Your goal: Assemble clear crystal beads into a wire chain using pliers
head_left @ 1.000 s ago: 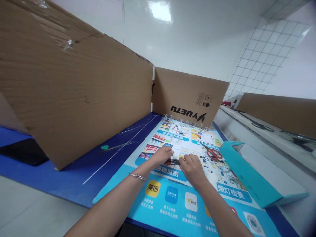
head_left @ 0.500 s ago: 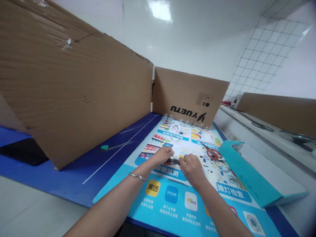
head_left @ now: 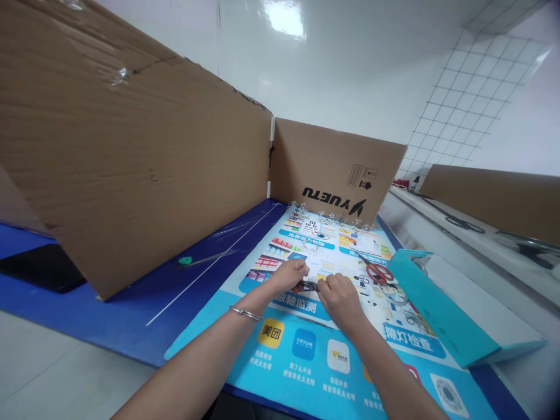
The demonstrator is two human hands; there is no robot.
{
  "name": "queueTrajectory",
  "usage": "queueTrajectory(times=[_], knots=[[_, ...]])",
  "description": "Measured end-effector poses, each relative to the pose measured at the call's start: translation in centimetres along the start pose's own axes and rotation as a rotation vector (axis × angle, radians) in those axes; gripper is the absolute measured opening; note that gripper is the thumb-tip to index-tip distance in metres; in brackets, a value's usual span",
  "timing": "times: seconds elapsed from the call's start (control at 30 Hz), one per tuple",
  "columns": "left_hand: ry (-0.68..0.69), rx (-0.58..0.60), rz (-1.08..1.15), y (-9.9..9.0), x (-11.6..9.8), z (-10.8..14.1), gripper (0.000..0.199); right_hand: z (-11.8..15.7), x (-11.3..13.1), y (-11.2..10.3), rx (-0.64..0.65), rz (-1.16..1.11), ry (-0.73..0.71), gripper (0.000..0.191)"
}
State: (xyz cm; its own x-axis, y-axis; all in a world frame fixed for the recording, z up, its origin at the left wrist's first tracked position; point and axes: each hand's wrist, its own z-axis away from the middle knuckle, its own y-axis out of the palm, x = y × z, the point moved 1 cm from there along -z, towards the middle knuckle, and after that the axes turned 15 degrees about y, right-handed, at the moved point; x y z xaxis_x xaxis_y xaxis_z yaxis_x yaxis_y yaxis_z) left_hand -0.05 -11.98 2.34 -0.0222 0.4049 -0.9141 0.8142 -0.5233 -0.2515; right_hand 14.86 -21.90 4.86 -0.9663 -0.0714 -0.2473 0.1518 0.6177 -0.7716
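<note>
My right hand (head_left: 341, 297) is closed round a small pair of dark metal pliers (head_left: 310, 286), whose jaws point left. At the jaws, my left hand (head_left: 289, 276) is closed with thumb and fingers pinched; what lies between the fingertips is too small to make out. Both hands are low over the printed mat (head_left: 245, 303). To the right of my right hand lie red-handled scissors (head_left: 378, 273) and a coil of silvery wire (head_left: 396, 296). Shiny wire pieces (head_left: 324, 217) are lined up along the mat's far end.
Tall cardboard panels (head_left: 175, 151) stand along the left and far sides. An open teal box (head_left: 446, 312) is on the right edge. A green item (head_left: 185, 261) with a thin rod lies on the blue table (head_left: 131, 332). A black flat object (head_left: 41, 268) sits far left.
Nearly everything stays in place. My two hands keep their positions at the pliers, with only a very slight shift of the fingers.
</note>
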Motion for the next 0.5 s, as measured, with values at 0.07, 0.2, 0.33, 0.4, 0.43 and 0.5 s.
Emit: queueTrajectory(times=[0.07,0.2,0.33,0.4,0.43,0.5], knots=[[0.014,-0.006,0.011,0.0,-0.2,0.0,0.024,0.1,-0.1,0.1,0.008,-0.015,0.014,0.014],[0.056,-0.021,0.02,0.1,-0.7,0.0,0.024,0.3,-0.2,0.4,0.044,-0.067,0.049,0.013],[0.098,-0.021,0.017,0.0,-1.2,0.1,0.023,0.5,-0.3,0.8,0.109,-0.152,0.113,0.013],[0.118,-0.021,0.011,0.0,-1.4,0.1,0.023,0.5,-0.4,1.0,0.152,-0.199,0.155,0.013],[0.126,-0.023,0.006,0.0,-1.5,0.2,0.023,0.5,-0.4,1.1,0.17,-0.215,0.172,0.014],[0.14,-0.027,-0.006,0.0,-1.6,0.2,0.022,0.5,-0.4,1.1,0.196,-0.234,0.194,0.013]])
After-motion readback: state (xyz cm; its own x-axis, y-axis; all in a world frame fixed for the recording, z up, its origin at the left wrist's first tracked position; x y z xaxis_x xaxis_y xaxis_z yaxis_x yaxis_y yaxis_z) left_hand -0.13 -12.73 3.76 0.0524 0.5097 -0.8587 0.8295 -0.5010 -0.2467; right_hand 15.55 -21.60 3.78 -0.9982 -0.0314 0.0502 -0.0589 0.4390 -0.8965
